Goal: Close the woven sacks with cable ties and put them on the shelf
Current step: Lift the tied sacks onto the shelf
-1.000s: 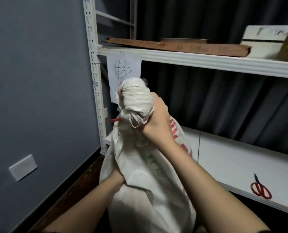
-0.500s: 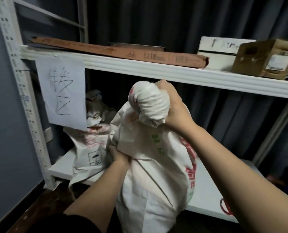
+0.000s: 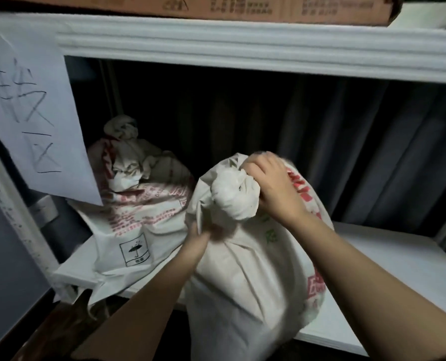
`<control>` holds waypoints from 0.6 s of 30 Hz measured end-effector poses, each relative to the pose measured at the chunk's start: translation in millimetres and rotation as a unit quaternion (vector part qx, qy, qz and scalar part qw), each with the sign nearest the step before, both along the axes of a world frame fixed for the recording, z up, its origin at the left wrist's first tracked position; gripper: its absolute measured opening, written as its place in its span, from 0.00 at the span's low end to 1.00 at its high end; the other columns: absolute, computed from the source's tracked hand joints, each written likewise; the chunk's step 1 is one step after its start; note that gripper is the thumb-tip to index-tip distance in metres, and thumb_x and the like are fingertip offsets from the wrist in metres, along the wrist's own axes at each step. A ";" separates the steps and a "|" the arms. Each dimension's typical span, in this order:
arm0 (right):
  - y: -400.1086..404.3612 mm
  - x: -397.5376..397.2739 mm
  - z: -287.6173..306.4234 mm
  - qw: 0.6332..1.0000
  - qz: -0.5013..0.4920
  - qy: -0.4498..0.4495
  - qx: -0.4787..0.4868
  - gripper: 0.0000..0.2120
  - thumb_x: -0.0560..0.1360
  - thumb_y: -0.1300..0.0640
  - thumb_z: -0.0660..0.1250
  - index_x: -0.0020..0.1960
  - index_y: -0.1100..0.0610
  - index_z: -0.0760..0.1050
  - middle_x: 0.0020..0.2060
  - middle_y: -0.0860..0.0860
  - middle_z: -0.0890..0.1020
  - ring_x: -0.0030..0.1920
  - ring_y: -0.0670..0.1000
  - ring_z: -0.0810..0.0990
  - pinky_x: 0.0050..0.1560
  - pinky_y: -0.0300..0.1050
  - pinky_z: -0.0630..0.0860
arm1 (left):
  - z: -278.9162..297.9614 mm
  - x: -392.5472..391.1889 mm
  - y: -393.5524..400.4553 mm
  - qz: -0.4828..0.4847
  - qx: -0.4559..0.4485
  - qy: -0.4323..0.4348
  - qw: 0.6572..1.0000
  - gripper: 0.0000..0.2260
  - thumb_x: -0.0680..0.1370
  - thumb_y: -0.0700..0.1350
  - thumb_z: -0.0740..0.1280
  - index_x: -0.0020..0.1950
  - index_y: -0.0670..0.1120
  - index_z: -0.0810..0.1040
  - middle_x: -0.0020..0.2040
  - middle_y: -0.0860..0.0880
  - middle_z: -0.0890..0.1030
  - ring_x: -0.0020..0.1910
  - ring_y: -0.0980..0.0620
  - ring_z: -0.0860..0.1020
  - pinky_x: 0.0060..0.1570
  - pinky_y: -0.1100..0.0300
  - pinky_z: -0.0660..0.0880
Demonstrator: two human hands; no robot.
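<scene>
Right hand [image 3: 271,188] clamped round the bunched neck of the woven sack [image 3: 245,269], left hand [image 3: 203,234] pinching a fold just below the neck. Sack half over the front edge of the lower shelf [image 3: 388,269], right beside another tied sack [image 3: 143,194]. Probably best to shove the base well in before letting go, otherwise likely to tip. White shelving, paper sign [image 3: 31,121] on the left, dark curtain [image 3: 346,142] behind, cardboard box [image 3: 242,6] above

A paper sign [image 3: 31,121] bears handwritten characters; the shelved sack [image 3: 138,212] shows an umbrella symbol and illegible red print.
</scene>
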State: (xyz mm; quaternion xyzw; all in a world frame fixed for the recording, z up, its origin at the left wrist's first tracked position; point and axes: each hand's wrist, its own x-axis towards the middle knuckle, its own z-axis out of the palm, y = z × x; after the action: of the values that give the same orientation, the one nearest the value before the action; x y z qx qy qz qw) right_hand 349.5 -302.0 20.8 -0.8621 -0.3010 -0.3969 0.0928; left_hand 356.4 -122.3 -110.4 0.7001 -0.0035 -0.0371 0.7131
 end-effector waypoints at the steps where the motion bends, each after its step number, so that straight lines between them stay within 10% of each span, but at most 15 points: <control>1: 1.6 1.0 -2.9 0.999 -0.018 0.030 0.026 0.13 0.72 0.52 0.66 0.54 0.56 0.75 0.50 0.51 0.77 0.52 0.57 0.75 0.57 0.52 0.68 | -6.1 -4.6 2.6 0.004 0.040 0.011 0.999 0.27 0.74 0.46 0.67 0.73 0.47 0.64 0.65 0.50 0.73 0.65 0.51 0.71 0.65 0.57 0.66; 5: 3.1 -6.1 -7.8 0.937 -0.097 0.257 0.214 0.34 0.65 0.39 0.69 0.65 0.48 0.61 0.56 0.48 0.77 0.56 0.52 0.75 0.59 0.53 0.70 | -42.2 -51.5 8.0 0.109 0.218 0.069 0.967 0.48 0.62 0.62 0.73 0.76 0.47 0.58 0.71 0.44 0.69 0.71 0.44 0.66 0.70 0.48 0.63; 10: -5.2 -6.0 -18.1 0.816 -0.108 0.441 0.358 0.25 0.71 0.36 0.65 0.61 0.48 0.65 0.58 0.48 0.78 0.50 0.47 0.75 0.47 0.45 0.71 | -73.3 -79.2 -0.2 0.102 0.041 0.236 0.965 0.66 0.50 0.64 0.79 0.78 0.51 0.44 0.74 0.42 0.64 0.69 0.41 0.67 0.67 0.46 0.67; 15: -4.5 -11.2 -48.2 0.858 -0.267 0.364 0.245 0.34 0.72 0.29 0.55 0.71 0.49 0.63 0.67 0.53 0.70 0.67 0.57 0.68 0.63 0.57 0.65 | -55.7 -74.4 -21.7 0.092 -0.124 0.344 0.926 0.59 0.55 0.66 0.78 0.77 0.56 0.46 0.68 0.45 0.68 0.59 0.40 0.73 0.56 0.38 0.75; 18: -12.2 -23.3 -55.6 0.828 -0.204 0.333 0.402 0.44 0.67 0.25 0.58 0.75 0.47 0.55 0.73 0.50 0.64 0.72 0.54 0.64 0.69 0.61 0.62 | -49.4 -72.6 -31.0 0.126 -0.162 0.330 0.921 0.53 0.63 0.61 0.77 0.77 0.53 0.48 0.69 0.45 0.69 0.59 0.41 0.74 0.58 0.39 0.74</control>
State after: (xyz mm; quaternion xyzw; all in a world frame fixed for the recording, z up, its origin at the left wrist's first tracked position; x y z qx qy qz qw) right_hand 326.1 -314.2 -34.8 -0.8704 0.1171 -0.1818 0.4424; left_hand 283.8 -153.3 -159.8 0.5177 0.3143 -0.1745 0.7764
